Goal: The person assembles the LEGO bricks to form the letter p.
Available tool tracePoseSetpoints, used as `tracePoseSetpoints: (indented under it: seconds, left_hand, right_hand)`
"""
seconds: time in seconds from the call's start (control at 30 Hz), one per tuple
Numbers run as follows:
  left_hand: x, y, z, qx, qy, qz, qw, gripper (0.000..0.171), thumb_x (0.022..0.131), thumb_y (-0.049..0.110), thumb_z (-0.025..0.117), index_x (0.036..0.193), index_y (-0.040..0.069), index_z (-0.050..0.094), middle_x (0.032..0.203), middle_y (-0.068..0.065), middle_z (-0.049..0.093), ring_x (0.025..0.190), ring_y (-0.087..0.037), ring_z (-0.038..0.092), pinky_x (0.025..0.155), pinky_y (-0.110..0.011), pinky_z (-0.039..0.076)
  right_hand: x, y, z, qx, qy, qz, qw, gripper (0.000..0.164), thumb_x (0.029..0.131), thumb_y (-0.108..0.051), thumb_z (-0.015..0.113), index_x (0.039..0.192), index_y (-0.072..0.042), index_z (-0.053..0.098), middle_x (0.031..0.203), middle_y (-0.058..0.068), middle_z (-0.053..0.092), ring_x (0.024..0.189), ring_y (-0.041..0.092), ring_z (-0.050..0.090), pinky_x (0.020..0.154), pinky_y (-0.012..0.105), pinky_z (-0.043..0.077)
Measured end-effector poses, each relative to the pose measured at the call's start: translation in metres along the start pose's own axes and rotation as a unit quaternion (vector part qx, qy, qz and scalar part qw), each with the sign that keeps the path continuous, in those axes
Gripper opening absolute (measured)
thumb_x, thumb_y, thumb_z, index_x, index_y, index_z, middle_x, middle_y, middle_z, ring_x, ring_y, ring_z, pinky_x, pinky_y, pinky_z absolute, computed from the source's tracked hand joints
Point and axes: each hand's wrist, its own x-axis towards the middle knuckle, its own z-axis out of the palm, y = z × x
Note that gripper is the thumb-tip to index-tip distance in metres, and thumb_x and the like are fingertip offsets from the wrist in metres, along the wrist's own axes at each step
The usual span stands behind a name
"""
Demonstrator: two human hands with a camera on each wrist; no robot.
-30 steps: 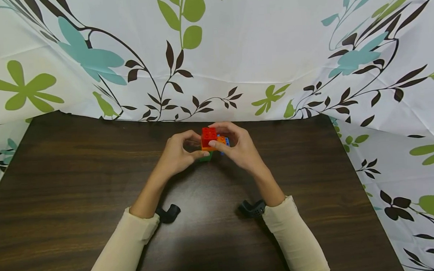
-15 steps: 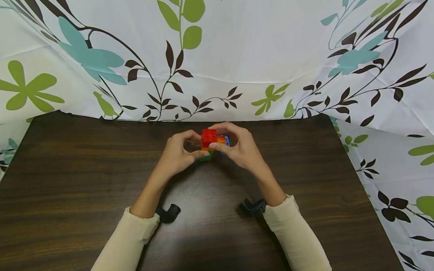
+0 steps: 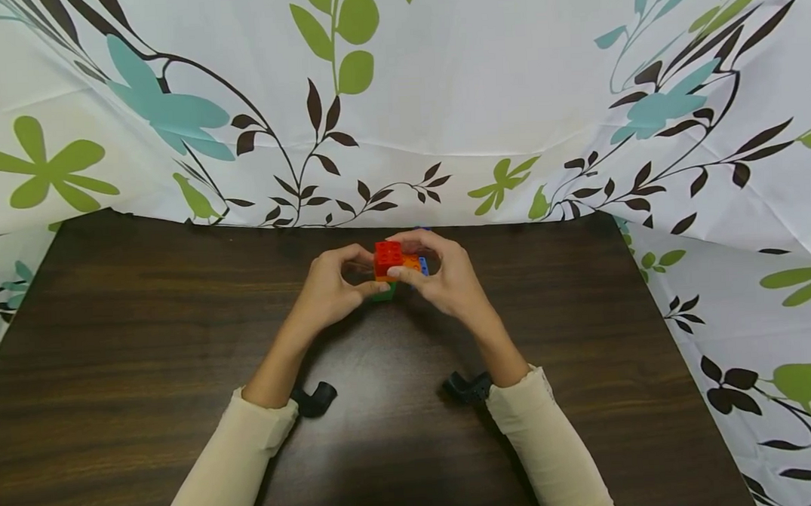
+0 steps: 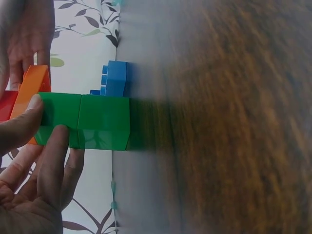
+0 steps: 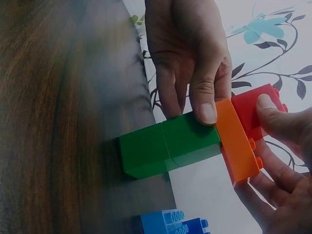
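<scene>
1. Patterned fabric (image 3: 506,75): hangs behind and beside the tabletop; white, printed with leaves, flowers and birds.
2. Tabletop (image 3: 387,457): dark wood grain; carries the brick assembly near its far edge, centrally.
3. Sleeves: cream, left (image 3: 231,460) and right (image 3: 550,443), ending at the wrists, each beside a black wrist unit (image 3: 314,399).
4. Left hand (image 3: 332,288): clamped on the upper green brick, thumb and fingers on different faces.
5. Right hand (image 3: 443,275): clamped on the red brick, thumb across one side.
6. Green column: two bricks stacked upright, lower green brick (image 5: 146,152) beneath upper green brick (image 5: 191,141).
7. Blue bricks (image 5: 156,223): to the right of the column, near it (contact cannot be determined).
8. Orange brick (image 5: 239,146): seated crosswise atop the column, overhanging to the right; studs exposed on the overhang.
9. Red brick (image 5: 247,108): at the top, on the orange brick's left end (its upper studs face upward).
</scene>
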Motion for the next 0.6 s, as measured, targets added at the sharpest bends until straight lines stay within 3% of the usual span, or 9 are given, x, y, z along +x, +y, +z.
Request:
tracePoseSetpoints:
  seconds: [0.17,0.37,0.6]
  left_hand:
    - [-0.0001,0.0000,-0.0002,0.008,0.004,0.000,1.0000,0.032,0.085,0.008,0.092,0.112,0.000,0.077,0.113,-0.019,0.080,0.106,-0.037,0.077,0.094,-0.056,0.061]
    - [-0.0012,0.0015,0.0004,0.027,0.005,-0.007,0.9996,0.033,0.086,0.010,0.091,0.114,0.001,0.078,0.114,-0.018,0.081,0.109,-0.036,0.076,0.094,-0.056,0.061]
    - [-0.0021,0.0037,-0.0002,0.030,0.005,-0.009,0.9995,0.033,0.086,0.010,0.091,0.115,0.001,0.078,0.115,-0.018,0.080,0.111,-0.036,0.076,0.096,-0.056,0.061]
  right_hand:
    - [-0.0014,0.0007,0.0018,-0.003,0.005,0.000,1.000,0.038,0.092,-0.009,0.085,0.128,-0.004,0.073,0.115,0.015,0.077,0.108,0.029,0.072,0.100,0.054,0.058]
    - [-0.0042,0.0024,0.0041,-0.006,0.015,0.004,1.000,0.038,0.093,-0.010,0.085,0.129,-0.006,0.073,0.116,0.015,0.076,0.108,0.028,0.070,0.098,0.050,0.059]
    - [-0.0051,0.0036,0.0035,0.007,0.006,0.012,1.000,0.040,0.095,-0.011,0.083,0.132,-0.006,0.071,0.121,0.016,0.075,0.113,0.030,0.069,0.103,0.054,0.057]
